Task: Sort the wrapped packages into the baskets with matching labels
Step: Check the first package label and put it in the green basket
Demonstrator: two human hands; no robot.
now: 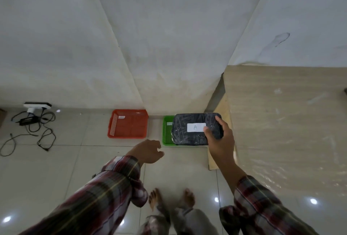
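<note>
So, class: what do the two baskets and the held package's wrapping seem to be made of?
Red basket and green basket: likely moulded plastic, judging by the slotted lattice walls and uniform colour. Package: dark contents under what looks like clear plastic film, given the glossy wrinkles, with a white label, probably paper, marked A.

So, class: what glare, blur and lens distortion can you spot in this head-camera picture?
Head view: ceiling lights glare as white spots on the glossy floor tiles; the wide lens bends the wall edges outward; both plaid sleeves look soft; the A label on the package stays readable.

White label [196, 127] on black wrapped package [191, 133] — letter "A", basket labels unreadable
</note>
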